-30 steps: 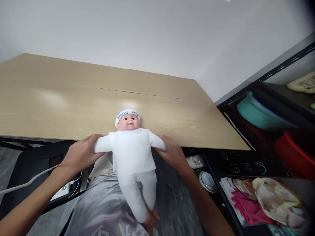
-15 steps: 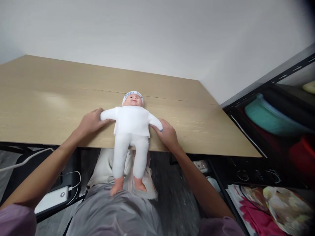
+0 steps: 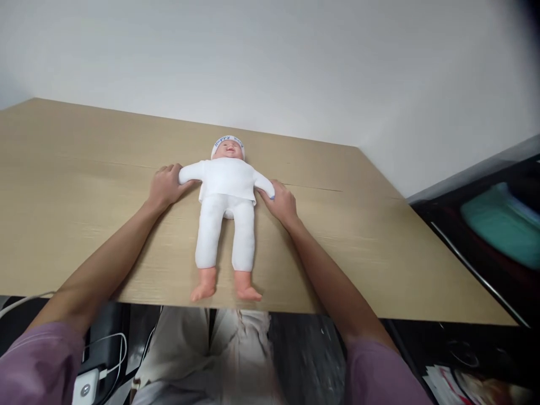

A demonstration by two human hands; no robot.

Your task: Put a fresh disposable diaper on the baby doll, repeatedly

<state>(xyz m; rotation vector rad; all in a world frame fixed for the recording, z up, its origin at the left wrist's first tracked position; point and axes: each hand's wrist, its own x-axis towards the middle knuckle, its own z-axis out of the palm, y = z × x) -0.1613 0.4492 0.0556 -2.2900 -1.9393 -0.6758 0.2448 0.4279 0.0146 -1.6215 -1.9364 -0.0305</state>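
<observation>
A baby doll point(image 3: 228, 179) in a white top, white trousers and a lettered white headband lies face up on the wooden table point(image 3: 139, 264). Its head points to the wall and its bare feet reach near the table's front edge. My left hand point(image 3: 166, 184) is closed around the end of the doll's sleeve on the left side. On the other side, my right hand point(image 3: 282, 203) grips the opposite sleeve end. Both doll arms are spread outward. The doll's hands are hidden by the sleeves and my fingers.
A pale wall point(image 3: 236, 62) rises behind the table. To the right, a dark shelf holds a teal container point(image 3: 502, 225), with papers point(image 3: 447, 382) lower down. Below the left front edge are a white device point(image 3: 85, 389) and its cable.
Both my hands have moved forward with the doll, which has slid farther onto the table. Its legs hung past the front edge before and now rest on the tabletop. The view has shifted too.
</observation>
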